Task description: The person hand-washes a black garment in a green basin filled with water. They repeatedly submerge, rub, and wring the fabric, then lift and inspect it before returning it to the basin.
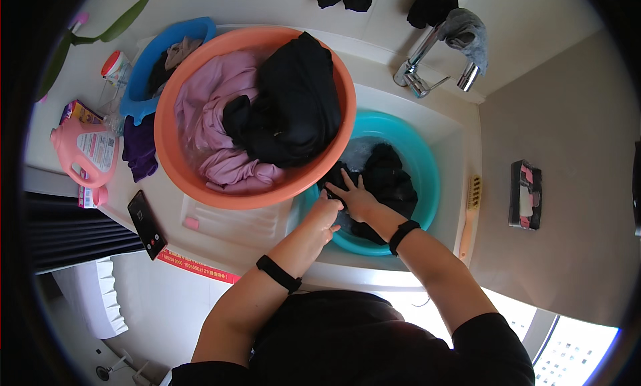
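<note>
A turquoise plastic basin (427, 171) stands in the white sink, with water and black cloth (388, 181) in it. My right hand (356, 198) rests on the black cloth with its fingers spread. Close beside it, at the basin's left side, my left hand (325, 213) has its fingers bent near the cloth; whether it grips any is hard to tell. Up and to the left, an orange plastic basin (255, 201) holds wet pink cloth (220, 101) and a black garment (300, 106); its rim overlaps the turquoise basin from this view.
A faucet (413, 73) with a grey cloth (465, 35) over it rises behind the sink. A scrubbing brush (470, 211) lies on the right ledge. Left are a blue basin (132, 93), purple cloth (139, 148), a pink detergent jug (90, 151), a phone (146, 225) and pink soap (191, 223) on the washboard.
</note>
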Demonstrator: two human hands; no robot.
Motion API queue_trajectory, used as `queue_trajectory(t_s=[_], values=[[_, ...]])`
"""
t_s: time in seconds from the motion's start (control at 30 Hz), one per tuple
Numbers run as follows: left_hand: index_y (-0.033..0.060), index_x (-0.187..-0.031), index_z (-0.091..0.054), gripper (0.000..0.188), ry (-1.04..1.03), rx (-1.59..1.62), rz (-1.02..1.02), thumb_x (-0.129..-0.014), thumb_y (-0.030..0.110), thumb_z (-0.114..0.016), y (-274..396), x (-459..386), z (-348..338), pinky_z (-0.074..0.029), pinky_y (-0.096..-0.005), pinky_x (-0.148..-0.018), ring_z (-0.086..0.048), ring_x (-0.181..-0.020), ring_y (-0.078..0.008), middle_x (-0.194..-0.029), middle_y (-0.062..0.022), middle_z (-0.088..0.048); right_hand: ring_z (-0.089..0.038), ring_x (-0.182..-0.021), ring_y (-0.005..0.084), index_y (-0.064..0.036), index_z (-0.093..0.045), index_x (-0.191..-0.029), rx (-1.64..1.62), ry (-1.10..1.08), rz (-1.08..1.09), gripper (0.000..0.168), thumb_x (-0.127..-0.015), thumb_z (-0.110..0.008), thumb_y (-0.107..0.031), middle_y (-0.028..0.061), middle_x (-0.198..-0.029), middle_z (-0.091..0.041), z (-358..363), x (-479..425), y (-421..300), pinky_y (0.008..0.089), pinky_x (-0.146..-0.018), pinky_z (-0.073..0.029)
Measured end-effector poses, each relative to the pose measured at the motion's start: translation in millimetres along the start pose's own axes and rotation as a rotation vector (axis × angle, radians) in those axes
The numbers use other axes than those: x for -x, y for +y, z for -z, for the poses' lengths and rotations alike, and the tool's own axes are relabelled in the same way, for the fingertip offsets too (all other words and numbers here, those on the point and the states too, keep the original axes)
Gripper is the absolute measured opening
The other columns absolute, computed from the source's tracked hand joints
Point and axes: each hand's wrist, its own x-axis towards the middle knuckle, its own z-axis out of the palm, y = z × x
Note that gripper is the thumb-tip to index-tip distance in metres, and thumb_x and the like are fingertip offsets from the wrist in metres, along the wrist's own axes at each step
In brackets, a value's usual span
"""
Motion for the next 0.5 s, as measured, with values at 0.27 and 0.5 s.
queue_trajectory(t_s=[0.27,0.5], values=[[0.0218,-0.156,-0.013,0.087,-0.049,0.037,-0.002,-0.082,0.011,-0.059,1.0,11.3,1.8,-0.038,-0.0502,-0.103,-0.028,-0.135,-0.0435,-0.158,-0.0166,-0.016,-0.036,-0.138,0.0407,-0.036,-0.035,-0.149,-0.283,-0.229,-0.223,0.088,-0.075,-0.064,0.002,0.0159,-0.159,-0.016,-10.6,-32.8,11.0,0.0436,-0.108,-0.040],[0.0189,-0.155,-0.019,0.084,-0.080,0.000,-0.016,-0.082,0.014,-0.061,-0.3,23.6,5.5,-0.035,-0.0525,-0.105,-0.025,-0.139,-0.0411,-0.158,-0.0152,-0.018,-0.043,-0.133,0.0387,-0.035,-0.038,-0.147,-0.159,-0.110,-0.298,0.068,-0.088,-0.054,-0.005,0.0216,-0.151,-0.032,-28.1,-40.1,12.8,0.0412,-0.103,-0.046]])
